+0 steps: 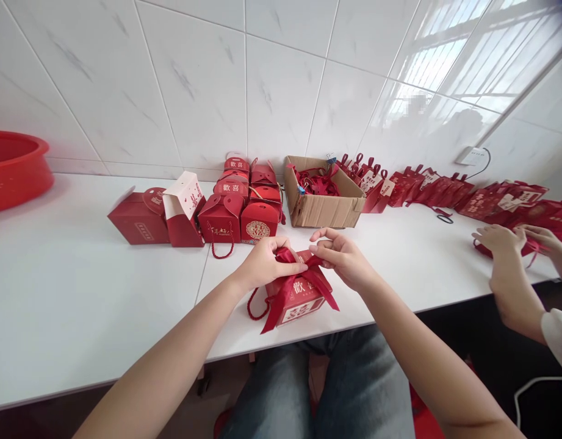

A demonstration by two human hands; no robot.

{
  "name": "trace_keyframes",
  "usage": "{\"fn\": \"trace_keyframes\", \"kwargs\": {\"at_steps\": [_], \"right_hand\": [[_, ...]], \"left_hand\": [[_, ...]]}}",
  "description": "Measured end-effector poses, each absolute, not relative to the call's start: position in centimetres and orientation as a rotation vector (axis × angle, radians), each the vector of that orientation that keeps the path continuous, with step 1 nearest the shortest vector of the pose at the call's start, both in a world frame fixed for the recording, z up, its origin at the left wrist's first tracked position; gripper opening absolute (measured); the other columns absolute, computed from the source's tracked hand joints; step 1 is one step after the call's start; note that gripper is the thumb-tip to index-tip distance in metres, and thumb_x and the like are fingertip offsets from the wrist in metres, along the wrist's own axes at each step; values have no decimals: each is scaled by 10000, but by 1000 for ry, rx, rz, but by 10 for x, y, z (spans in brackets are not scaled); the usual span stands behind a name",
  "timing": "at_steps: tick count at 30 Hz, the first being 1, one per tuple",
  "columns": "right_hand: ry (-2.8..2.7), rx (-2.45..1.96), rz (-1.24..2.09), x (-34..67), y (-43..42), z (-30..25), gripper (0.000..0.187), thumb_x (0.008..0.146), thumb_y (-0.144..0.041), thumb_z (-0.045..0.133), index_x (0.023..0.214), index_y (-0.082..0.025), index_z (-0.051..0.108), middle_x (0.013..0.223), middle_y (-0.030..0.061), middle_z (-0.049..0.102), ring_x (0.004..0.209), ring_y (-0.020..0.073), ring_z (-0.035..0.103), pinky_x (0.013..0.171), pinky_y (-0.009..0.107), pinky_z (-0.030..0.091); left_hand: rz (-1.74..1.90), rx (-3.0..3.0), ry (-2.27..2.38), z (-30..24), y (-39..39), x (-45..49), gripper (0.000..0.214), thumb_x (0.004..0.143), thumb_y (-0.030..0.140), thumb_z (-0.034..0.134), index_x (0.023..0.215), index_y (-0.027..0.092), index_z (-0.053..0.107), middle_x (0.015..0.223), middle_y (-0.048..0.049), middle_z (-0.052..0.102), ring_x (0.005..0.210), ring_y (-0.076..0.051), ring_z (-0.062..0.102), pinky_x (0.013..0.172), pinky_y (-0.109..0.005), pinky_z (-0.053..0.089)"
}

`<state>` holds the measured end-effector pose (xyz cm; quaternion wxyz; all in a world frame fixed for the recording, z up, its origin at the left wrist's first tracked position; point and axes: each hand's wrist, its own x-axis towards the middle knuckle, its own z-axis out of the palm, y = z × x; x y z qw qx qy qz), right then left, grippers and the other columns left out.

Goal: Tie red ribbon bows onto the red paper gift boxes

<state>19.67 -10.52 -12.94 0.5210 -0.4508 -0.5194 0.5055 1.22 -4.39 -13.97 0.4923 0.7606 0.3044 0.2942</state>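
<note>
A small red gift box (299,297) with gold characters stands on the white table (79,292) near its front edge, straight ahead of me. A red satin ribbon (287,286) lies across its top, with tails hanging down the front. My left hand (266,262) pinches the ribbon's left loop at the box top. My right hand (342,256) pinches the right part of the ribbon, fingers curled. A red cord handle (253,308) hangs from the box's left side.
Several finished red boxes (226,213) stand in a group behind. An open cardboard carton (324,207) holds red ribbons. Flat red boxes (445,189) lie along the wall at right. A red basin (10,171) sits far left. Another person's hands (514,241) work at right.
</note>
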Motion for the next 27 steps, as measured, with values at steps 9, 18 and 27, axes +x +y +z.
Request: {"fn": "trace_keyframes", "kwargs": {"at_steps": [9, 18, 27], "right_hand": [[-1162, -1069, 1286, 202, -100, -140, 309, 700, -331, 750, 834, -191, 509, 501, -98, 421, 452, 51, 297, 480, 224, 181], [-1123, -1055, 1385, 210, -97, -144, 355, 674, -317, 779, 825, -193, 483, 501, -97, 481, 425, 31, 332, 454, 185, 216], [-1169, -1078, 1379, 212, -98, -143, 391, 651, -365, 793, 805, -199, 474, 471, -101, 455, 418, 49, 361, 438, 188, 250]], "left_hand": [[674, 1802, 702, -140, -43, 15, 298, 631, 376, 783, 687, 149, 599, 796, -44, 654, 715, -155, 591, 638, -260, 456], [659, 1777, 714, -142, -44, 17, 309, 613, 360, 790, 691, 145, 583, 788, -40, 645, 687, -143, 578, 627, -261, 454], [649, 1728, 695, -144, -41, 16, 339, 604, 351, 805, 685, 150, 544, 789, -39, 645, 675, -141, 586, 622, -264, 464]]}}
